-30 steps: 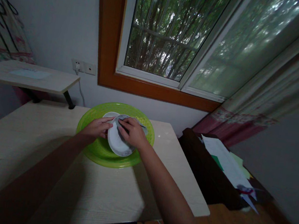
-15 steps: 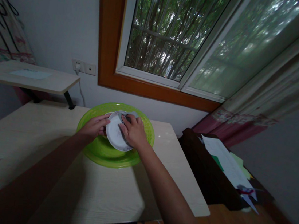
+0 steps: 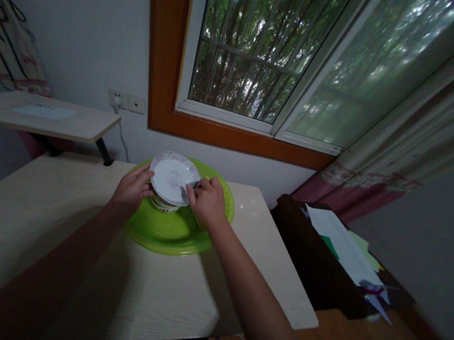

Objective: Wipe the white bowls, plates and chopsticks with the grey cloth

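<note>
My left hand gripped the plate by its left rim; my right hand, fingers curled, touched its right edge. Patterned face towards my camera, the plate tilted, outline longest upper left to lower right, above a bowl in the green basin

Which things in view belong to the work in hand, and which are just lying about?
In use, I'd say:
- white plate, held by left hand and right hand
- dish under it, partly hidden
- green basin below

Lying about, apparently:
- pale sheet on the raised shelf
- white papers and green piece on dark furniture, right
</note>
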`<state>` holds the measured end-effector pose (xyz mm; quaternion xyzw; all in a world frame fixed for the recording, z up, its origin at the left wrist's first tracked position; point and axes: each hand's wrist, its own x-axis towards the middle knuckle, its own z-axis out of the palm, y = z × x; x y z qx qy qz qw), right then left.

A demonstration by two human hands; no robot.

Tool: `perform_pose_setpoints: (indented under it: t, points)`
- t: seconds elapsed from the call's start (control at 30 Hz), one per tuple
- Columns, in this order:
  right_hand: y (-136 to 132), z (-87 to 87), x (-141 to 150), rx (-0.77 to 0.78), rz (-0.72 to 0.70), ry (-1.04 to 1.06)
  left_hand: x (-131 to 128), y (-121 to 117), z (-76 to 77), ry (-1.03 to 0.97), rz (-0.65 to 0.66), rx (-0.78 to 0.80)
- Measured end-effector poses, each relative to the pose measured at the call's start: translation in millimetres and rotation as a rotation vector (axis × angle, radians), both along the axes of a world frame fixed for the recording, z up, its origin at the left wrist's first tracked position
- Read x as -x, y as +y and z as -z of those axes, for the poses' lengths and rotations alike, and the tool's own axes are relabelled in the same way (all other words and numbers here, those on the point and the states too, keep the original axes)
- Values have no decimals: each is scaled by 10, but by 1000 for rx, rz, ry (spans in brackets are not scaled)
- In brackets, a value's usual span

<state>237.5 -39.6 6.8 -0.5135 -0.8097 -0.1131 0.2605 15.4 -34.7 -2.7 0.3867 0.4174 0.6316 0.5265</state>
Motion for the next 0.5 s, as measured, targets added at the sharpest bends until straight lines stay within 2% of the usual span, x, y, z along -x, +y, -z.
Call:
perform_pose_setpoints:
  t: [0.13,0.33,0.4,0.5]
  points:
    - [-16,8,-18,-3,-178,47,-5,-11,-25,-20,-29,-8]
    - [-5,20,-13,41,-626,113,-19,-13,-19,-9,17,-26]
    - [-4,14,12,62,-716,121,-19,-5,-1,1,51,-28]
    - [-27,-10,58,108,-768,85,-24,5,17,6,81,-17]
